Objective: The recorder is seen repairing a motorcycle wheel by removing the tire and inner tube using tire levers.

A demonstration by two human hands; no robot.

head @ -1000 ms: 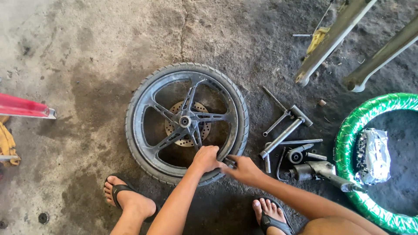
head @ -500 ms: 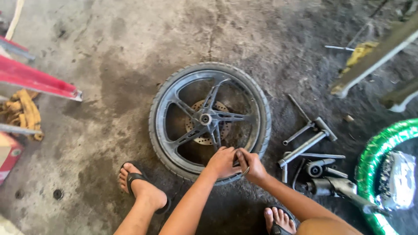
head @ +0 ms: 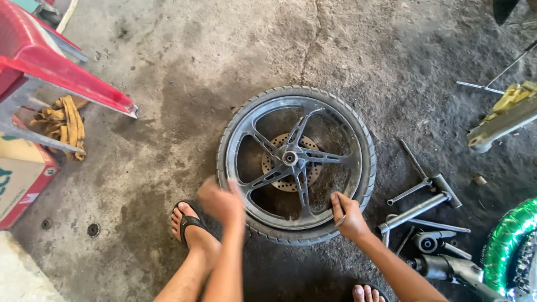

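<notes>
Right hand (head: 348, 215): clenched on a thin metal tool at the wheel's (head: 296, 164) five o'clock rim. Left hand (head: 222, 201): blurred, grip unclear, hovering at eight o'clock. Wheel: flat on concrete floor (head: 168, 112); likely heavy, rigid alloy with a stiff rubber tyre; best gripped at rim or spokes.

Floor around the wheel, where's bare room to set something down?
Bare concrete floor beyond the wheel, and between it and the red stool. Crowded right of it: metal tools by the right hand. The left hand crosses the near-left rim.
</notes>
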